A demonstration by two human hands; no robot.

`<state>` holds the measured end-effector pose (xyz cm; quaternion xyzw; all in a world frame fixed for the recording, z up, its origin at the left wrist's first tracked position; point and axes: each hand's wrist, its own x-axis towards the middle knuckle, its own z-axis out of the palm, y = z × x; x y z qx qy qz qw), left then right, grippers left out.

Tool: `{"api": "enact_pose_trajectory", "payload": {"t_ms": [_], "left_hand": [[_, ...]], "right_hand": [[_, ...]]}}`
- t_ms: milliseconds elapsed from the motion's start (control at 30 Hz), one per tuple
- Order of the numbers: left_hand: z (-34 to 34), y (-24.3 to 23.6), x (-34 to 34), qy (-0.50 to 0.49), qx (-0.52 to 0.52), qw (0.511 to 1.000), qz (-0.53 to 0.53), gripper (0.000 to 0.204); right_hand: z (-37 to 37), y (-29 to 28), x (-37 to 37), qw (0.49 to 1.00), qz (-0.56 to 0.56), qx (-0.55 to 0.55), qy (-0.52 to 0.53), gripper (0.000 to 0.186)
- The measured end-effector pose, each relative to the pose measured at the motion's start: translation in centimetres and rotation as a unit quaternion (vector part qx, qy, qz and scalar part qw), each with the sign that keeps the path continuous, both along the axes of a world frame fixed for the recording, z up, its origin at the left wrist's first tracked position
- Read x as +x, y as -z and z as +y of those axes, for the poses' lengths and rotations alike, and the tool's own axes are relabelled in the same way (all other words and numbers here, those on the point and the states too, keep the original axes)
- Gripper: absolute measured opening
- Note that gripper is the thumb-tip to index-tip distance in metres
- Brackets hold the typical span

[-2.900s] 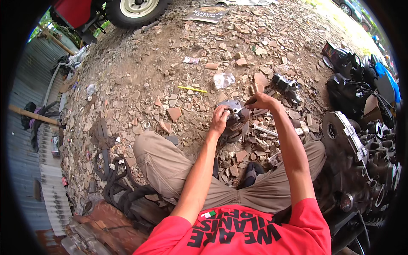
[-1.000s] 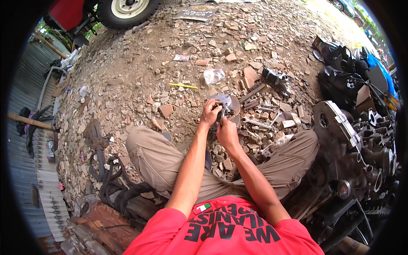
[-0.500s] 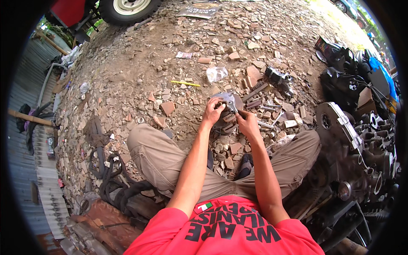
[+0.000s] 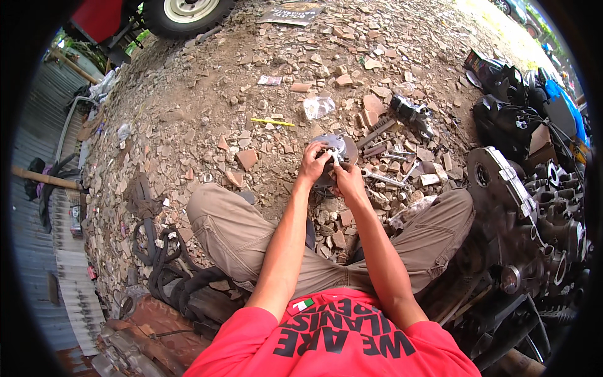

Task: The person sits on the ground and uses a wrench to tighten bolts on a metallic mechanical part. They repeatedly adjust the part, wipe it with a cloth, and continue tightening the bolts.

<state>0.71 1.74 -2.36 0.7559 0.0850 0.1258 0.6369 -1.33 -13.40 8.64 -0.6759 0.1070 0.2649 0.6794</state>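
Observation:
Between my knees, low over the rubble, sits a round grey metal machine part (image 4: 328, 139) with a flat disc-like top. My left hand (image 4: 312, 164) is closed on its left side, fingers curled over the upper edge. From the right, my right hand (image 4: 348, 181) pinches a small silver wrench (image 4: 335, 160), whose end reaches in against the part near my left fingertips. Fingers cover the exact spot of contact. Just right of my right hand, several loose wrenches (image 4: 388, 180) lie on the stones.
A dark metal assembly (image 4: 411, 115) rests beyond the tools, near a clear plastic bag (image 4: 319, 107) and a yellow stick (image 4: 272, 122). Engine parts (image 4: 502, 182) crowd the right side. Black hoses (image 4: 182, 279) lie left of my knee. A tractor wheel (image 4: 188, 14) stands far left.
My right hand has shifted left and slightly down, turning the wrench to a more upright angle. The left hand stays on the part, almost unmoved.

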Motion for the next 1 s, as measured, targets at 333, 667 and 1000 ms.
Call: {"api": "enact_pose_trajectory", "payload": {"t_ms": [333, 667, 1000], "left_hand": [[-1.7, -2.8, -0.3, 0.006, 0.055, 0.998, -0.038, 0.023], [-1.4, -2.0, -0.5, -0.027, 0.093, 0.995, -0.036, 0.031], [-1.5, -1.2, 0.3, -0.012, 0.017, 0.998, -0.063, 0.047]], "right_hand": [[-5.1, -1.7, 7.7, 0.919, -0.122, -0.279, -0.252, 0.048], [-7.4, 0.3, 8.6, 0.944, -0.119, -0.204, -0.231, 0.046], [-12.8, 1.2, 7.5, 0.989, -0.077, 0.116, 0.05, 0.027]]}}
